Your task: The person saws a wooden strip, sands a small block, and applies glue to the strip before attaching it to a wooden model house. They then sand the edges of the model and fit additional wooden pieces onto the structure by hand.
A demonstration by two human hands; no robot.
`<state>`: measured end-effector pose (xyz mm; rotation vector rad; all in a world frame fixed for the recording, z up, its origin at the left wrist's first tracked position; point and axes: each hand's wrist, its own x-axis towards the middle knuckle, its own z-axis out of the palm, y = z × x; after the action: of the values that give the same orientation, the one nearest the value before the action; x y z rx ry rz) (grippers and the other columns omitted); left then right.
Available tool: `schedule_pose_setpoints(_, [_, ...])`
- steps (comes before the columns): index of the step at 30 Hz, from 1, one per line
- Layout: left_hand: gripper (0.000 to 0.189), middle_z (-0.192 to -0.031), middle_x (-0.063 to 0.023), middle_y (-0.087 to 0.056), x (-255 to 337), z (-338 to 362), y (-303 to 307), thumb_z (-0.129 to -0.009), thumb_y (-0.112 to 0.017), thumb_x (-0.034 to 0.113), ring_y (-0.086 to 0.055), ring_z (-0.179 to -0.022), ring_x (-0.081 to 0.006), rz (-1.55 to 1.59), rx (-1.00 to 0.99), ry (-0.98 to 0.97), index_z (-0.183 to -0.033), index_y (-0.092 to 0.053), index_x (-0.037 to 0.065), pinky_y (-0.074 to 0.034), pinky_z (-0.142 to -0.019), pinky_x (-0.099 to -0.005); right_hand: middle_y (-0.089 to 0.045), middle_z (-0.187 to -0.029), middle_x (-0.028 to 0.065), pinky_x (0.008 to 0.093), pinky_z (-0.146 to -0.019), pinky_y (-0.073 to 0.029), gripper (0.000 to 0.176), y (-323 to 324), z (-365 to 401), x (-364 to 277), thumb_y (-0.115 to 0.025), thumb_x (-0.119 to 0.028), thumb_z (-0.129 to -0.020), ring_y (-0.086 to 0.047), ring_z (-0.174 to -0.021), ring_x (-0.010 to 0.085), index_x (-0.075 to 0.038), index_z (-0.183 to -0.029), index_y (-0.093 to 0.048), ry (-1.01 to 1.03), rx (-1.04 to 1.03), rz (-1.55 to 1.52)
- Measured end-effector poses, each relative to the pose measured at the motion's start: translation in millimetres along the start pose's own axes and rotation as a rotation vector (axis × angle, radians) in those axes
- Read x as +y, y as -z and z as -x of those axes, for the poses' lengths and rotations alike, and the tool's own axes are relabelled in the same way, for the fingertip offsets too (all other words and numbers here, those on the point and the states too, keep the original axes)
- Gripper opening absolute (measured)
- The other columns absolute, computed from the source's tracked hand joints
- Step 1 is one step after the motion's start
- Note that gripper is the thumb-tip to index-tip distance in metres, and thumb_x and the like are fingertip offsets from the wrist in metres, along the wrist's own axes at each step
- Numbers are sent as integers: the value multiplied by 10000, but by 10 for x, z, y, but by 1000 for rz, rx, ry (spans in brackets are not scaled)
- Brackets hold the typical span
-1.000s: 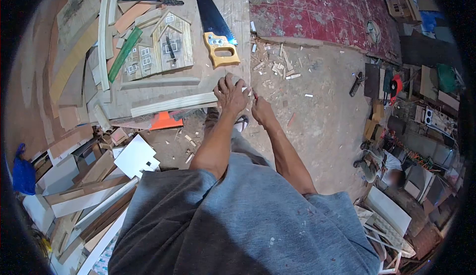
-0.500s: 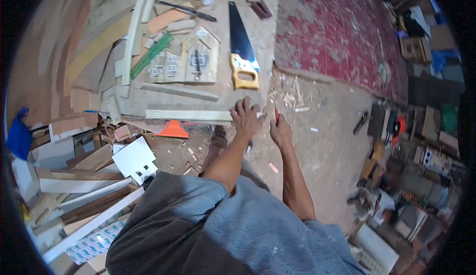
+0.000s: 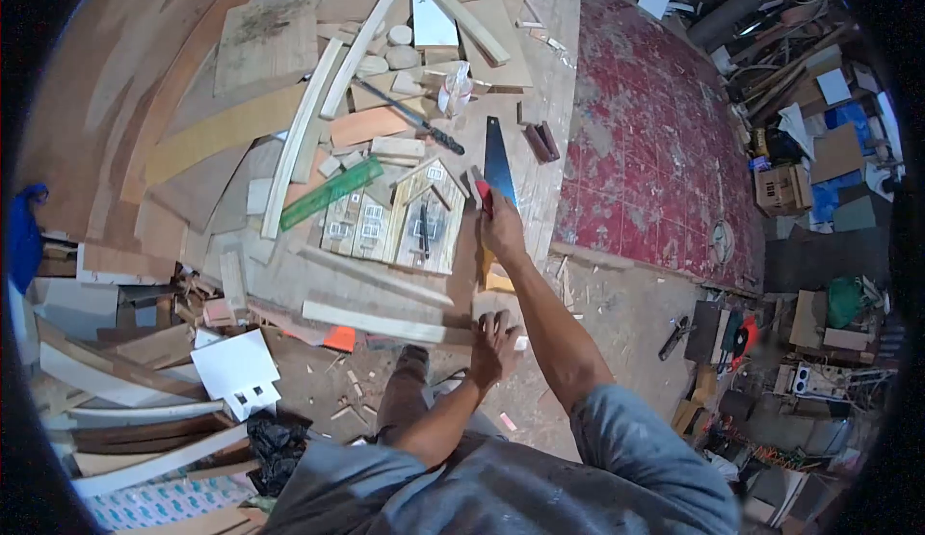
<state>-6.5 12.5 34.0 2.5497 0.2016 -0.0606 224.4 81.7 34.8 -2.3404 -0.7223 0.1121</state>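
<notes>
My left hand (image 3: pixel 496 350) rests at the table's front edge, its fingers bent over the right end of a pale wooden strip (image 3: pixel 385 324). My right hand (image 3: pixel 503 231) reaches forward above the handsaw, closed round a red utility knife (image 3: pixel 484 191); its tip is hard to make out. Partly covered by that hand and forearm, the handsaw (image 3: pixel 496 154) lies with its dark blade pointing away and its yellow handle near me. Left of it lies a wooden house-shaped panel (image 3: pixel 390 231) with small white windows and a slim dark piece on top.
A green ruler-like strip (image 3: pixel 330 194), a dark rod-like tool (image 3: pixel 409 116) and several wooden offcuts lie on the worktable (image 3: pixel 540 82). A worn red board (image 3: pixel 655 140) stands to the right. Scrap wood and a white cut-out panel (image 3: pixel 234 366) crowd the lower left.
My right hand has moved forward from beside the strip's end to over the handsaw, carrying the red utility knife. My left hand stays on the strip. The view has tilted up.
</notes>
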Motion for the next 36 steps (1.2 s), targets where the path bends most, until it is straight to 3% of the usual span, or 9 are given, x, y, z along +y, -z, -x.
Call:
schedule_pose_setpoints(5, [691,-1626,-69,-237,-334,82,-189,-840,-637,417,-277,-1417,-316,-167,-231,-202,-1481,-443,245,-241,-1129,-564,-620,-1040,257,508,-810,-486,294,-324,-543,81,-597,-105,-869,-587,-940,456,-39,-1155,-586,56,-38,31])
schedule_pose_setpoints(10, [717,-1574,-94,-329,-345,37,-128,-797,-673,432,-275,-1418,-329,-104,-221,-211,-1456,-470,236,-230,-1128,-565,-616,-1156,210,540,-887,-469,314,-20,-1329,574,-654,-110,-814,-564,-1071,425,-84,-1127,-654,246,512,336])
schedule_pose_setpoints(12, [709,-1563,-86,-346,-351,87,-117,-787,-681,424,-292,-1406,-323,-116,-201,-224,-1443,-488,239,-251,-1105,-571,-385,-1478,230,668,-894,-426,544,233,-1598,484,-630,-332,-904,-503,-1203,433,-239,-1421,-485,-211,290,546])
schedule_pose_setpoints(14, [714,-1562,-68,-342,-327,57,-148,-771,-704,396,-316,-1391,-308,-179,-86,-215,-1437,-493,247,-286,-1043,-563,-383,-1472,209,688,-887,-431,541,122,-1904,838,-575,-409,-940,-488,-1226,427,-351,-1459,-435,-293,187,634])
schedule_pose_setpoints(22, [675,-1603,-48,-291,-304,52,-59,-823,-622,304,-284,-1440,-312,-63,-290,-179,-1473,-455,239,-256,-1092,-606,-449,-1430,158,571,-899,-492,419,30,-1884,958,-509,-240,-963,-530,-1179,404,-281,-1380,-516,-137,86,507])
schedule_pose_setpoints(25, [650,-1606,-47,-292,-360,78,-212,-845,-587,310,-265,-1460,-321,21,-233,-194,-1477,-452,240,-206,-1117,-678,-651,-1172,168,408,-916,-494,334,302,-1785,1160,-504,-92,-934,-621,-1051,345,-43,-1250,-599,115,204,-124])
schedule_pose_setpoints(28, [607,-1611,-36,-292,-292,66,-83,-880,-567,345,-274,-1465,-291,-214,-252,-227,-1465,-466,220,-228,-1115,-668,-645,-1068,88,299,-843,-490,302,598,-1290,911,-519,-59,-965,-597,-891,194,-39,-1250,-616,-24,318,-350])
schedule_pose_setpoints(32, [669,-1642,-161,-183,-280,53,108,-920,-530,565,-181,-1493,-381,-252,-393,-274,-1449,-460,162,-222,-1108,-628,-643,-1085,165,346,-673,-575,410,1049,-492,351,-498,-137,-990,-653,-954,221,-70,-1394,-486,-387,292,-1159])
schedule_pose_setpoints(36, [520,-1492,-203,-411,-248,-84,186,-961,-576,341,-365,-1389,-387,165,-126,-35,-1396,-490,71,-319,-1050,-574,-641,-1094,171,360,-668,-579,426,1550,407,-361,-555,-233,-980,-659,-921,237,-124,-1381,-463,-340,355,-1471])
